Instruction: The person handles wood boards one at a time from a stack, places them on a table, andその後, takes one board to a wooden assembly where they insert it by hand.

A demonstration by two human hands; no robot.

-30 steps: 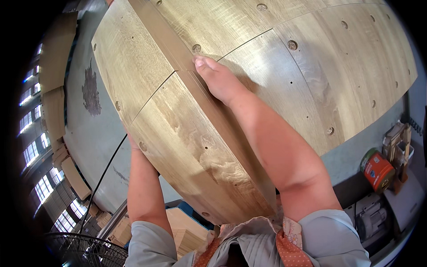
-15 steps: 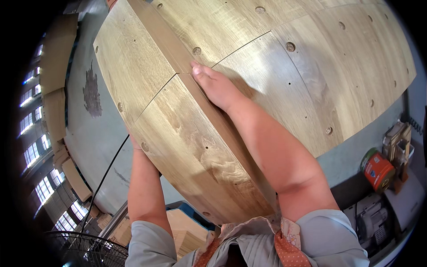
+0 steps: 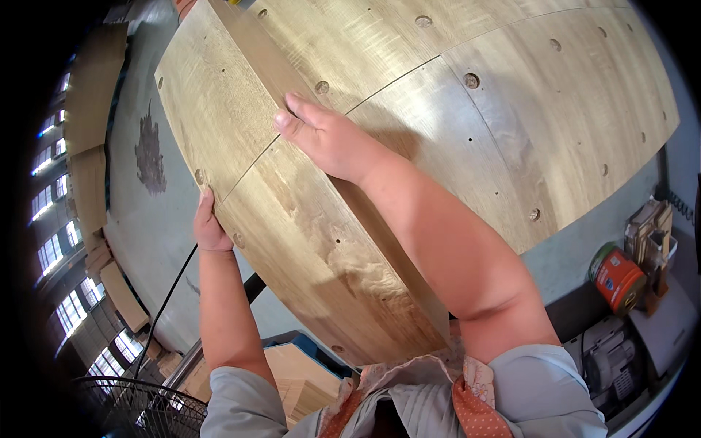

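Two upper wood-grain panels (image 3: 292, 212) meet at a thin seam, on top of a raised stack with a plain brown side face. My right hand (image 3: 321, 139) lies across the stack's right edge near that seam. Its thumb and forefinger are stretched out and apart, and the other fingers are hidden. At the opposite edge, my left hand (image 3: 209, 225) touches the near panel's rim beside a round hole. One digit points up along the rim; the remaining fingers are out of sight, so whether they curl under cannot be told.
Lower wood-grain panels (image 3: 555, 109) with round holes spread to the right. A red and green can (image 3: 618, 279) stands by a motor (image 3: 612, 358) at the lower right. Lower left are a black wire fan guard (image 3: 146, 405) and a dark cable (image 3: 169, 299). Flat boards (image 3: 91, 179) lie far left.
My right hand has shifted left, from the side face onto the top edge at the seam. My left hand has come out from under the left rim and moved farther away from me.
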